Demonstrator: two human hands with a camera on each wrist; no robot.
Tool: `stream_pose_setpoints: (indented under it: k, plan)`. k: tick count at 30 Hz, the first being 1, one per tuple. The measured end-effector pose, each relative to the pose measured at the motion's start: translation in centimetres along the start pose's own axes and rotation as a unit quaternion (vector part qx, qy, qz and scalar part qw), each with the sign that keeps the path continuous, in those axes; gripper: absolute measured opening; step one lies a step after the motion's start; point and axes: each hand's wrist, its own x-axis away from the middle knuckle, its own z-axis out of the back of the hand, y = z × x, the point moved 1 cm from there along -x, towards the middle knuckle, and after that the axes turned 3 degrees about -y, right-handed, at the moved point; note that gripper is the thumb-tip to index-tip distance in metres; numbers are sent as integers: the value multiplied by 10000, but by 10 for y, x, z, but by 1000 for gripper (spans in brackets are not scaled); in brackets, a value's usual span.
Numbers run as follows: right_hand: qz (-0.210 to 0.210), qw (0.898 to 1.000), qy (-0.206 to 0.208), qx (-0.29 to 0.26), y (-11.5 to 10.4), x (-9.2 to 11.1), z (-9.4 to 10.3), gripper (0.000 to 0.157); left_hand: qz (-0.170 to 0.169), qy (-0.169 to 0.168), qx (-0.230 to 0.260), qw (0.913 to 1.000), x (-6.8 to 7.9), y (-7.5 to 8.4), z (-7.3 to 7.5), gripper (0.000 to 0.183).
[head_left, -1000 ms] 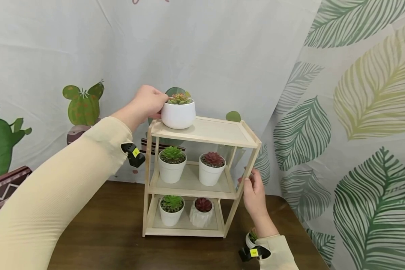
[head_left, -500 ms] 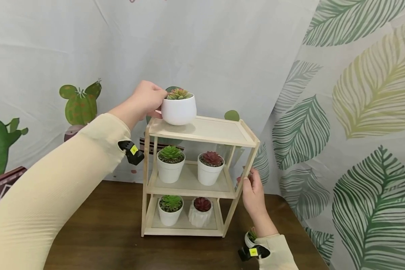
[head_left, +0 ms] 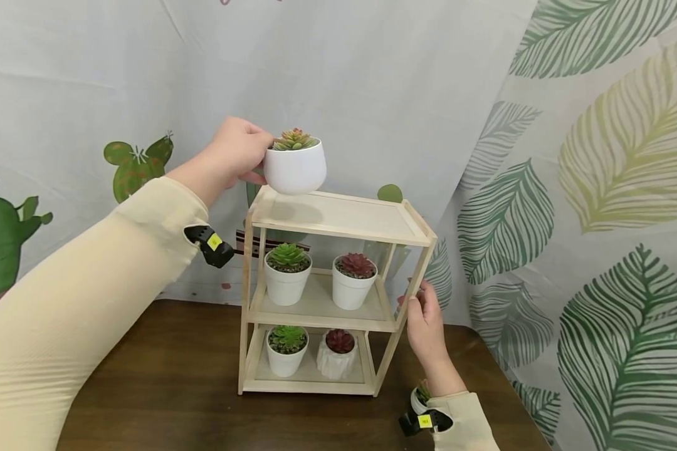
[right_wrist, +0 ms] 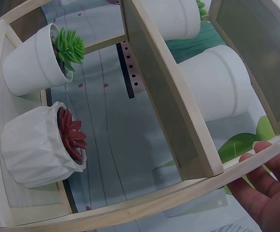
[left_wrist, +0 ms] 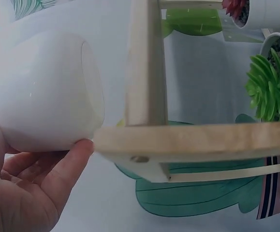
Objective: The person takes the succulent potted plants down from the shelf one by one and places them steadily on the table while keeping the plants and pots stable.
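My left hand (head_left: 239, 150) grips the rim of a rounded white pot (head_left: 295, 169) holding a green succulent with reddish tips (head_left: 295, 139). The pot hangs upright just above the left end of the top board of a small three-tier wooden shelf (head_left: 344, 216). In the left wrist view, fingers (left_wrist: 67, 176) lie along the underside of the turned pot (left_wrist: 48, 92), beside the shelf's corner. My right hand (head_left: 425, 322) holds the shelf's right front post; in the right wrist view its fingertips (right_wrist: 260, 176) curl behind that post (right_wrist: 193, 191).
On the middle tier stand a green succulent pot (head_left: 288, 282) and a red one (head_left: 354, 288). The bottom tier bears another green one (head_left: 286, 360) and a red one in a faceted pot (head_left: 336, 363). A small potted plant (head_left: 420, 399) sits on the brown table (head_left: 163, 388) by my right wrist.
My left hand has raised the rounded white pot off the top board and moved slightly left with it. The right hand keeps its hold on the post.
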Motion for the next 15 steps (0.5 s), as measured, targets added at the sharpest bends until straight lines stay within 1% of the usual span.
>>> stream_pose_setpoints:
  k: [6, 12, 15]
  plan:
    - [-2, 10000, -8, -6, 1, 0, 0, 35, 15, 68, -174, 9998, 4, 3, 10, 38]
    - [21, 10000, 21, -1, 2, -1, 0, 35, -77, 137, -356, 9992, 7, 4, 21, 41]
    - [23, 10000, 9, 12, 2, -1, 1, 35, -80, 186, -372, 9991, 9, 4, 27, 41]
